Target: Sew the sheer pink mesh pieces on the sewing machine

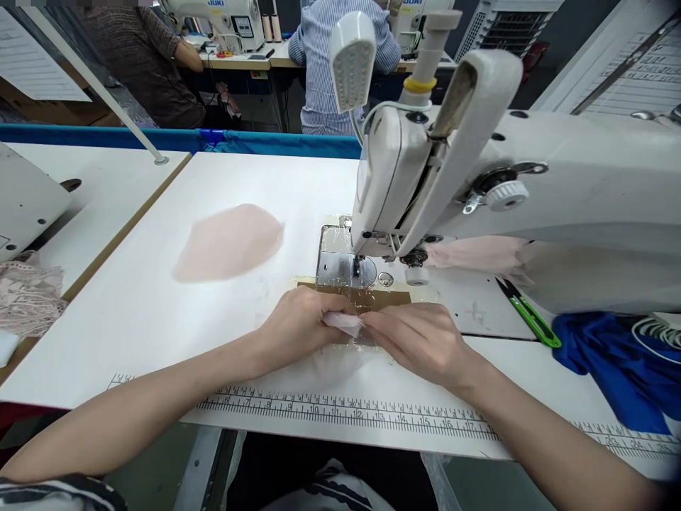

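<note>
White thin folded cloth (343,323), pinched by left hand (298,321), right hand (423,341)

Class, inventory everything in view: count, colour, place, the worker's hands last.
Sewing machine: 1, white, right of centre
Lamp: 1, white, by machine
Table: 1, white, foreground
Ruler strip: 1, black, table's near edge
Patch: 1, brown, by the hands
Flat fabric: 1, pale pink, left
Held fabric: 1, whitish, between the hands
Farther fabric: count unclear, pink, below machine arm
Snips: 1, green, right
Cloth: 1, blue, far right
Bundle: 1, pale pink, far left
Equipment: 1, white, left edge
Vented unit: 1, white, top
Background machines: 2, white, top
Papers: several, white, upper corners
People: 2, brown and striped tops, background
Left hand: 1, bare, on held fabric
Right hand: 1, bare, on held fabric
</note>
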### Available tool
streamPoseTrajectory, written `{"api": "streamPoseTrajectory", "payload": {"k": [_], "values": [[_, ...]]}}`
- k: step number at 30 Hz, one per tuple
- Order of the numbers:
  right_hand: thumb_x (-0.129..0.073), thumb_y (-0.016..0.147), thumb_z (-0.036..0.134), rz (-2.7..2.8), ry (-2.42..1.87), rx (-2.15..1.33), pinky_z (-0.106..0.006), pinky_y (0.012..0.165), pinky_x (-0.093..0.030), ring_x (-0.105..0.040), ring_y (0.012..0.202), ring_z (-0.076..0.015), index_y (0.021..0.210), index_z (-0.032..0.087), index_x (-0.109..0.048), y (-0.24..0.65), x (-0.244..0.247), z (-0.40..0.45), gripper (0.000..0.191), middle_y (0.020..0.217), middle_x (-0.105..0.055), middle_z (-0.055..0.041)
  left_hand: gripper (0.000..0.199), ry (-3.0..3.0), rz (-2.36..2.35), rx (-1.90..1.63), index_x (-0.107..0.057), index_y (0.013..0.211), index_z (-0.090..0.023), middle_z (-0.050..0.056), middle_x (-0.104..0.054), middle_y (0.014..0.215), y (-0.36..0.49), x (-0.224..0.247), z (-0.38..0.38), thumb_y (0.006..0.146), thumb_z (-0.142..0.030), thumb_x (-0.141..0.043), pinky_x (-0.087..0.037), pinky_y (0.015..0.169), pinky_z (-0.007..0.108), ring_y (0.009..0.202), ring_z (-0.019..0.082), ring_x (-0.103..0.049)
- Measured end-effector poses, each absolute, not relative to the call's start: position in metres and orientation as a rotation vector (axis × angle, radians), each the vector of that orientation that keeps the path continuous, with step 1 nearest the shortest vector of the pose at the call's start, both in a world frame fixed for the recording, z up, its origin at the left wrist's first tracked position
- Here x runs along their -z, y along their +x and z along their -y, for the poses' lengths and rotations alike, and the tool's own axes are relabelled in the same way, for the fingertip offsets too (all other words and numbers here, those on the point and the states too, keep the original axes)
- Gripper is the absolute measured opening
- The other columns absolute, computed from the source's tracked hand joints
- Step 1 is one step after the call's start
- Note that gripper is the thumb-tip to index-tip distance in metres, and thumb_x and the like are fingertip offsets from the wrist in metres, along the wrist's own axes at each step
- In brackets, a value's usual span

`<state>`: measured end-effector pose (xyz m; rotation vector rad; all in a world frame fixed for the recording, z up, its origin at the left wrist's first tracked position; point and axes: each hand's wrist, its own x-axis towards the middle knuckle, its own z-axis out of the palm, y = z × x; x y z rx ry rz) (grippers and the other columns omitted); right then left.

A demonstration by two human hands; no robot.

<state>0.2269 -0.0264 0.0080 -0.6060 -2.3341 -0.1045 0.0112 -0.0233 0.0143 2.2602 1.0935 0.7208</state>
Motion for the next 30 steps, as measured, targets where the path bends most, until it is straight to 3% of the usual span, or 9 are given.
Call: {"api": "streamPoseTrajectory", "payload": {"k": [4,8,11,13,15,19,24,30], "values": [[-0.056,0.093,0.013,2.292,-0.822,-0.224,-0.022,0.051,-0.049,-0.064,0.057,-0.0102,0.089,0.017,-0.066,0.219,0.0,0.024,0.012,0.071,-0.072,0.0008,0.018,2.371,-1.287,-0.674,-0.068,0.075,-0.024,-0.007,-0.07,0.064,0.015,-0.004,0.023,0.071,-0.006,-0.065,-0.042,0.047,0.022,0.054,0.013,-0.063],[-0.055,0.091,0.014,2.257,-1.034,-0.321,-0.022,0.052,-0.045,-0.062,0.056,-0.0097,0.083,0.019,-0.068,0.215,0.002,0.017,0.017,0.069,-0.071,0.0024,0.027,2.435,-1.453,-0.635,-0.064,0.102,-0.023,-0.005,-0.07,0.069,0.018,0.002,0.024,0.075,-0.019,-0.07,-0.04,0.046,0.025,0.054,0.015,-0.063],[-0.058,0.087,0.014,2.236,-1.201,-0.333,-0.022,0.052,-0.041,-0.058,0.051,-0.0104,0.079,0.021,-0.071,0.215,0.003,0.012,0.017,0.058,-0.065,0.0047,0.059,2.544,-1.497,-0.734,-0.048,0.13,-0.016,0.006,-0.072,0.101,0.019,-0.001,0.023,0.078,-0.028,-0.073,-0.053,0.068,0.034,0.085,0.022,-0.069],[-0.06,0.086,0.017,2.2,-1.277,-0.346,-0.024,0.055,-0.042,-0.057,0.051,-0.0111,0.08,0.023,-0.072,0.215,0.003,0.01,0.014,0.056,-0.063,0.0052,0.068,2.687,-1.485,-0.836,-0.043,0.136,-0.014,0.014,-0.063,0.125,0.019,-0.003,0.024,0.078,-0.03,-0.074,-0.05,0.09,0.044,0.112,0.028,-0.06],[-0.062,0.087,0.021,2.163,-1.324,-0.357,-0.025,0.059,-0.044,-0.059,0.053,-0.012,0.082,0.023,-0.072,0.214,0.004,0.009,0.011,0.057,-0.064,0.0049,0.056,2.854,-1.446,-0.902,-0.049,0.131,-0.013,0.016,-0.058,0.133,0.019,-0.004,0.026,0.082,-0.03,-0.072,-0.043,0.101,0.048,0.125,0.031,-0.051],[-0.061,0.09,0.027,2.127,-1.323,-0.416,-0.027,0.062,-0.045,-0.057,0.052,-0.0119,0.079,0.023,-0.071,0.214,0.005,0.006,0.015,0.057,-0.062,0.0055,0.021,3.211,-1.263,-0.841,-0.064,0.112,-0.015,0.009,-0.068,0.119,0.02,-0.005,0.034,0.091,-0.016,-0.059,-0.041,0.101,0.042,0.118,0.025,-0.055],[-0.06,0.09,0.024,2.087,-1.322,-0.441,-0.032,0.073,-0.047,-0.054,0.048,-0.0115,0.076,0.023,-0.07,0.213,0.008,0.003,0.017,0.054,-0.056,0.0067,0.027,3.296,-1.137,-0.687,-0.067,0.112,-0.01,0.01,-0.07,0.115,0.02,-0.003,0.04,0.094,-0.006,-0.046,-0.044,0.089,0.04,0.109,0.023,-0.06],[-0.059,0.091,0.026,2.124,-1.337,-0.248,-0.035,0.078,-0.046,-0.056,0.054,-0.0133,0.085,0.021,-0.072,0.218,0.005,0.0,0.015,0.06,-0.064,0.0034,0.025,3.231,-1.178,-0.631,-0.065,0.117,-0.01,0.009,-0.07,0.121,0.019,-0.005,0.035,0.099,-0.015,-0.048,-0.044,0.086,0.039,0.112,0.021,-0.061]]}}
